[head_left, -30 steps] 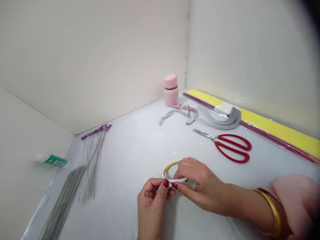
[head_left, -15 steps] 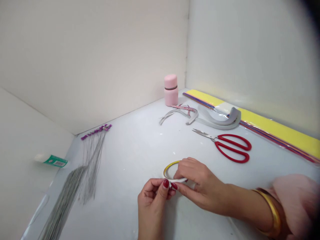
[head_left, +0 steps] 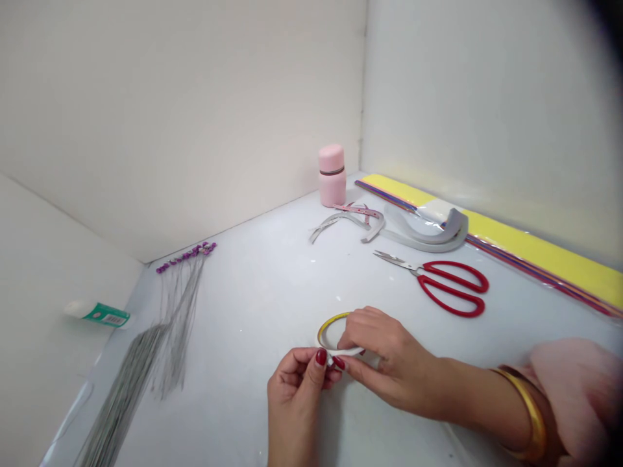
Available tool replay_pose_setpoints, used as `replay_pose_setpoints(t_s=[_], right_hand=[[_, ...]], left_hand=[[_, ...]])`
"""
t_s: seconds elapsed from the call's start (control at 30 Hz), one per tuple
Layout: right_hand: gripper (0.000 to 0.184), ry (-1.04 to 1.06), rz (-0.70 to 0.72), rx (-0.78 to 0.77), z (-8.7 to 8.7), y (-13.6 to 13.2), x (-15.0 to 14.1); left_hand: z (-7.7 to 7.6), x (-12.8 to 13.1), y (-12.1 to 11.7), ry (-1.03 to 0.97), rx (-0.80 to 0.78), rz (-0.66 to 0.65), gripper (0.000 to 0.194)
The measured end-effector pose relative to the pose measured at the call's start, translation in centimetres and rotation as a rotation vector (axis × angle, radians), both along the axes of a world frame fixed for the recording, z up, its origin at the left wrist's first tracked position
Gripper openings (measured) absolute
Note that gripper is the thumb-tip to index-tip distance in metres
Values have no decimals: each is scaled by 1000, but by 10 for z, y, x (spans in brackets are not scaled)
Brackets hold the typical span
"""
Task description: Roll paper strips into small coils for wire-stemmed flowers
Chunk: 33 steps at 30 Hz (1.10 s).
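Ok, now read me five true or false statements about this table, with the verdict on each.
1. The right hand holds the white ring, which is yellow inside. True.
2. The left hand is holding the scissors. False: the left hand has its fingertips at the white ring, and the scissors lie on the table.
3. The pink bottle stands upright. True.
4. The purple-tipped wires are to the right of the scissors. False: the purple-tipped wires are to the left.
5. A gold bangle is on the right arm. True.
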State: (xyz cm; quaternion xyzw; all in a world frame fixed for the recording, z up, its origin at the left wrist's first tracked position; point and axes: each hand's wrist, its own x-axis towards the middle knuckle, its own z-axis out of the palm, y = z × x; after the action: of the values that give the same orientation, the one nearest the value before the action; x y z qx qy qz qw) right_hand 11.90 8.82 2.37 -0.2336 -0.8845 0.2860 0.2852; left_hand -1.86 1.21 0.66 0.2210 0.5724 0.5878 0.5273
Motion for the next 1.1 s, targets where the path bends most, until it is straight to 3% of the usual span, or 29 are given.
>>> replay_pose_setpoints(t_s=[1.1], right_hand=[[11,-45,12,-2,0,2,0]], left_hand=[[2,-2,-2,80,26,-58,16]])
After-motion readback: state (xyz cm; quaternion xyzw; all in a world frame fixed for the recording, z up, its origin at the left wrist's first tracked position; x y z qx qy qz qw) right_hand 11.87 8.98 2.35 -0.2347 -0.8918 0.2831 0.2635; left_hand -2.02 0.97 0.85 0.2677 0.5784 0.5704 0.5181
